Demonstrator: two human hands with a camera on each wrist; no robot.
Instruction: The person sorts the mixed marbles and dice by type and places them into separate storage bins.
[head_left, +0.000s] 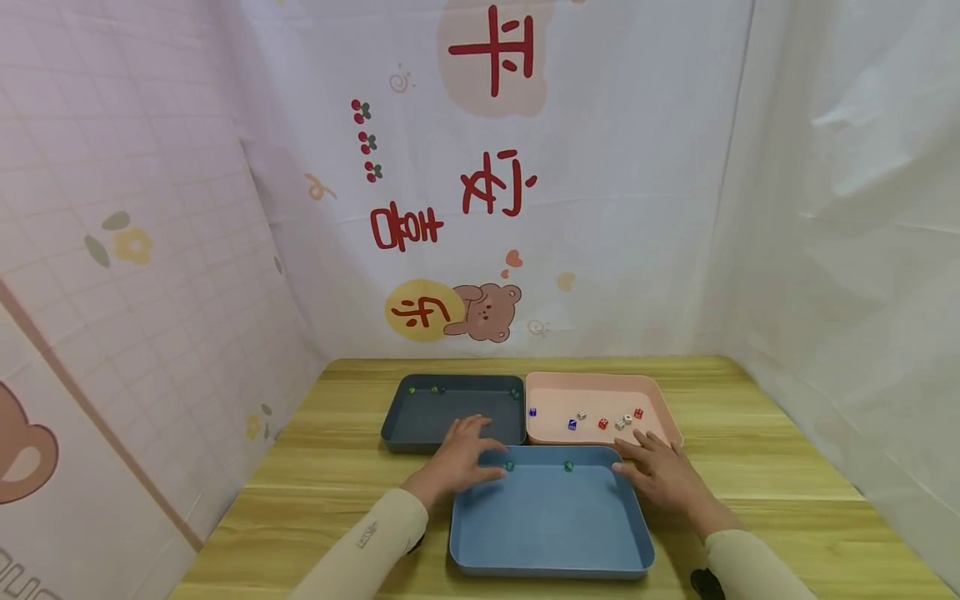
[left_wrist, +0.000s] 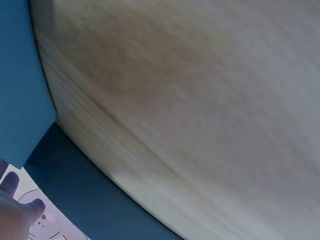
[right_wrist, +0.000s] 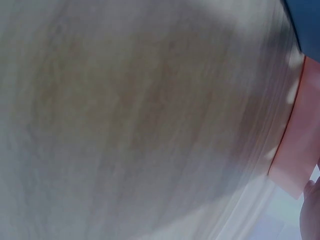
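Observation:
My left hand (head_left: 463, 458) hovers at the far left corner of the light blue tray (head_left: 551, 525), its fingers loosely spread and nothing held. Over that tray's far right corner, by the near edge of the pink tray (head_left: 600, 385), is my right hand (head_left: 663, 473), its fingers relaxed and holding nothing. Whether either hand touches a rim, I cannot tell. Two small green marbles (head_left: 568, 467) lie along the blue tray's far wall. Several dice lie in the pink tray: red dice (head_left: 603, 423), white dice (head_left: 582, 414) and blue dice (head_left: 572, 425). Fingers (left_wrist: 10, 185) show at the left wrist view's corner.
A dark grey-blue tray (head_left: 450, 417) stands at the back left against the pink one, with several small marbles (head_left: 435, 390) near its far wall. The trays sit on a wood-grain table (head_left: 322, 492). White printed curtains (head_left: 637, 167) enclose the table's back and sides.

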